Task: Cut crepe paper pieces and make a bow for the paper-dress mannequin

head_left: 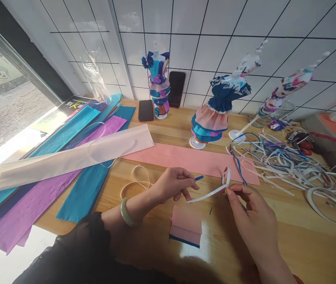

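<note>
My left hand point(175, 183), with a pale bangle point(125, 212) on its wrist, is closed in a pinch. A short blue strip point(199, 178) juts out past its thumb and forefinger. A narrow white strip point(207, 195) stretches across between both hands, one end at a lower left fingertip. At its other end, which curls up into a loop, my right hand point(250, 205) pinches it between thumb and fingers. Below the hands lies a small layered pink-and-mauve crepe paper piece point(186, 225) with a blue edge.
Behind the hands lies a long pink paper strip point(185, 158). Blue, purple and cream crepe sheets point(76, 157) overlap at left. Paper-dressed stands point(211, 118) and phones point(145, 110) are by the tiled wall. Tangled strips point(268, 157) and a tape roll point(329, 205) lie at right.
</note>
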Demonstrator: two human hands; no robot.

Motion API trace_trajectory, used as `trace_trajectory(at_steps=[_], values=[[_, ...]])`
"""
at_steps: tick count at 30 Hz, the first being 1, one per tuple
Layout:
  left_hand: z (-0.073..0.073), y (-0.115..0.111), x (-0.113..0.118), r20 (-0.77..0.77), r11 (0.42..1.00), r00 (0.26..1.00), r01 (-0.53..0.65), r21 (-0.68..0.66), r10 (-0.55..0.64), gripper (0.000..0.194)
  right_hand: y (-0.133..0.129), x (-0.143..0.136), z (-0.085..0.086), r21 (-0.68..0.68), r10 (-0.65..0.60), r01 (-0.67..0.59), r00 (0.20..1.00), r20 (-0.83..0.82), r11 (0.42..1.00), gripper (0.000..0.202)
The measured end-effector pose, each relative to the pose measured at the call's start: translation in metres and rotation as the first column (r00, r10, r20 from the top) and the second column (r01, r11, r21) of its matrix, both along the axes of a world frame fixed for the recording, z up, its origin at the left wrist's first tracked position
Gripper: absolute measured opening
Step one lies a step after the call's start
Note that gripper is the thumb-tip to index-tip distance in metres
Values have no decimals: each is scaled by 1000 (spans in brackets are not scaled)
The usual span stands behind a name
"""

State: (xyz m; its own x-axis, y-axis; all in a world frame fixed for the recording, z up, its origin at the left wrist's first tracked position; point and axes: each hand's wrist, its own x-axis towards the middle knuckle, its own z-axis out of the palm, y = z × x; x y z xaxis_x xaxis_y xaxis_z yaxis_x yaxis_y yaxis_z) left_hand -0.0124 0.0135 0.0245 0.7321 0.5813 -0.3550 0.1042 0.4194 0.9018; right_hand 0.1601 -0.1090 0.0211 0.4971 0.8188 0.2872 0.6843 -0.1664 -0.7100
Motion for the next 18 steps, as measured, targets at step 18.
trace_trajectory(at_steps=[18], values=[[8,-14,5,172,900,909,-405,159,379,24,0,-3,-7,140,258,-356,850,458,924,6]])
